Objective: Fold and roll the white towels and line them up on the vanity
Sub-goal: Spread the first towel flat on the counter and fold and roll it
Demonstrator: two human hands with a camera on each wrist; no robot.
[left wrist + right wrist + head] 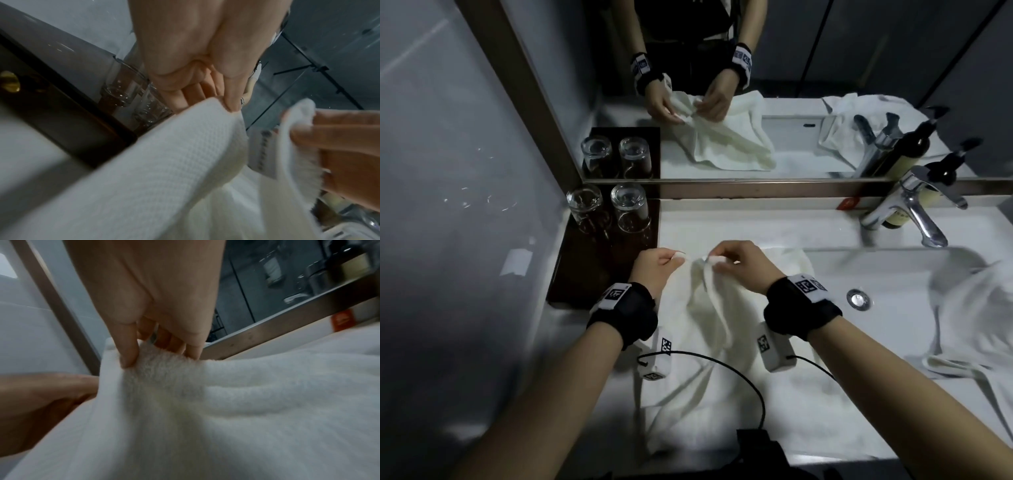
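Note:
A white towel (709,370) is lifted by its far edge above the white vanity top (756,222), its lower part draped toward me. My left hand (659,265) pinches one corner of that edge between thumb and fingers (231,104). My right hand (732,262) pinches the edge a short way to the right, thumb and fingers (128,360) closed on the fluffy cloth (205,402). The two hands are close together, with the towel bunched in folds between them. A second white towel (976,315) lies crumpled over the right side of the sink.
A dark tray (585,274) with two upturned glasses (628,209) stands at the left against the mirror. The sink basin (887,274) with its drain (858,299) is on the right, behind it a chrome faucet (914,209) and pump bottles (941,174).

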